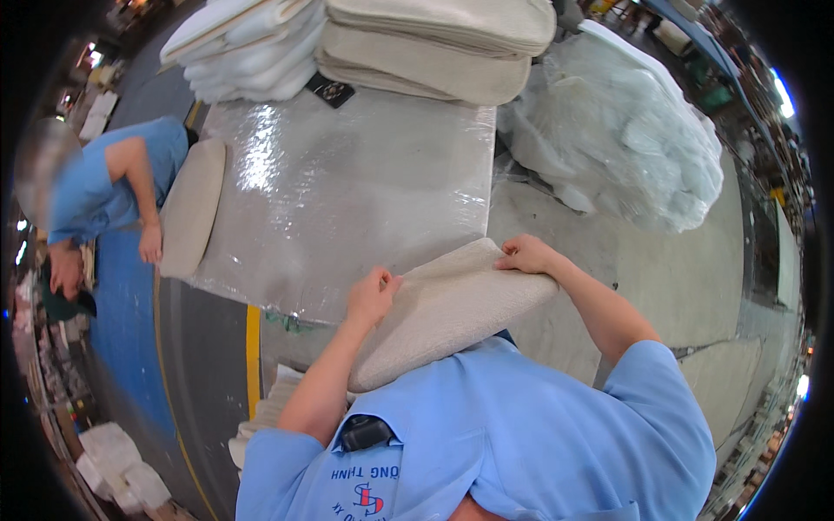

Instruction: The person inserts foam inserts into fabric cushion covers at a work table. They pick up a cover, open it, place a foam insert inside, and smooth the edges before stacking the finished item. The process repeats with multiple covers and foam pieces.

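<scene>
A beige fabric cushion (pixel 456 308) with rounded ends lies tilted against my front, at the near edge of the wrapped table. My left hand (pixel 372 297) is closed in a pinch on its upper left edge. At its upper right corner, my right hand (pixel 526 255) pinches the fabric edge between thumb and fingers. The cloth rises to a slight peak between the two hands. Whether the cover's opening lies along this edge, I cannot tell.
A plastic-covered table (pixel 347 191) stands ahead, bearing stacked beige cushions (pixel 434 52), white pads (pixel 252 52) and a small black item (pixel 330 89). Another cushion (pixel 195 208) overhangs its left edge beside a co-worker (pixel 130 174). A large plastic-wrapped white bundle (pixel 625 130) sits at right.
</scene>
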`<action>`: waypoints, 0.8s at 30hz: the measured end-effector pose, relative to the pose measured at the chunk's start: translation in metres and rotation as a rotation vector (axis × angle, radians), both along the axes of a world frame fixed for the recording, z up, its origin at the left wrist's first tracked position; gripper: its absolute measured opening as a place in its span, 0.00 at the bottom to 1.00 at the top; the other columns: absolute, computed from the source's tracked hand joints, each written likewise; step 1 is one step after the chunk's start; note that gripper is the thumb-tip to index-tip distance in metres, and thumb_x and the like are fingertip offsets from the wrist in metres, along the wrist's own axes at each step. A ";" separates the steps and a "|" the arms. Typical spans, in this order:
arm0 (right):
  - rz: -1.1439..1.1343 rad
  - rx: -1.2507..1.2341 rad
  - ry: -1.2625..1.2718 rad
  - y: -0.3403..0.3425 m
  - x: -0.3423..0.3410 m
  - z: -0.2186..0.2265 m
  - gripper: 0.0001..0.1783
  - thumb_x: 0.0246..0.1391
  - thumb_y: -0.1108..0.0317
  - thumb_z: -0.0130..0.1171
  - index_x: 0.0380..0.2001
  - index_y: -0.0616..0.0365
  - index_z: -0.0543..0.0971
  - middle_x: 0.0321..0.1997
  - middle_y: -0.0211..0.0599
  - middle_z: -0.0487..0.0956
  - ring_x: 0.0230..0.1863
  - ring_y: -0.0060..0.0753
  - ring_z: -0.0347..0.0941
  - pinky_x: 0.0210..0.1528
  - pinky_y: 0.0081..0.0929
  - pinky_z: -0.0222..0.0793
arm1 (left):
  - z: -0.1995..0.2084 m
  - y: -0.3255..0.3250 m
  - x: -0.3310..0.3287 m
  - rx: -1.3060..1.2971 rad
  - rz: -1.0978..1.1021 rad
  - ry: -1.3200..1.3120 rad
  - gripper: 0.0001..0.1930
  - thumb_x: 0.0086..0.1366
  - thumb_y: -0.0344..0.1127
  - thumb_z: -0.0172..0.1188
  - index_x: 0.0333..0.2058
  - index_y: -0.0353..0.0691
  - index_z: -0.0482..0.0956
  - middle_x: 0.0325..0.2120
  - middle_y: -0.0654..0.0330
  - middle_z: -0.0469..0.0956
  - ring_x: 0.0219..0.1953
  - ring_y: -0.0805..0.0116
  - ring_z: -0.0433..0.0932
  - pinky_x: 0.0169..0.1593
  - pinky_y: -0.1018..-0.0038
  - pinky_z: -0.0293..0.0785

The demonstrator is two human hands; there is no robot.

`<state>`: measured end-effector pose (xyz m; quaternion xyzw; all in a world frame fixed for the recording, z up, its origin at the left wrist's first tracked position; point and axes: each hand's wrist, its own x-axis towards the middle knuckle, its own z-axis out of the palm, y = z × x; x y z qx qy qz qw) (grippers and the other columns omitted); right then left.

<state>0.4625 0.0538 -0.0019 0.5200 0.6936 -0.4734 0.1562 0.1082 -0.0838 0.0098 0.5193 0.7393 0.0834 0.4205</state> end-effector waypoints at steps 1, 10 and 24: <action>0.046 0.040 -0.039 -0.001 -0.005 0.003 0.23 0.58 0.47 0.72 0.42 0.57 0.88 0.39 0.44 0.87 0.40 0.41 0.80 0.47 0.39 0.74 | 0.000 -0.002 -0.006 -0.167 -0.014 0.013 0.19 0.75 0.51 0.58 0.44 0.38 0.81 0.36 0.48 0.86 0.39 0.43 0.84 0.45 0.49 0.77; 0.098 0.122 -0.138 -0.005 -0.046 -0.012 0.21 0.67 0.51 0.60 0.48 0.58 0.86 0.47 0.55 0.86 0.49 0.59 0.82 0.53 0.48 0.76 | -0.054 -0.047 0.010 0.012 0.090 0.226 0.21 0.78 0.53 0.51 0.42 0.39 0.82 0.34 0.43 0.84 0.40 0.37 0.83 0.44 0.47 0.76; 0.083 0.198 -0.136 -0.003 -0.045 0.003 0.26 0.62 0.49 0.64 0.56 0.54 0.82 0.59 0.56 0.79 0.62 0.57 0.76 0.63 0.48 0.72 | -0.045 -0.070 -0.014 0.198 0.278 0.145 0.19 0.73 0.49 0.62 0.50 0.40 0.80 0.42 0.45 0.83 0.43 0.46 0.83 0.45 0.55 0.77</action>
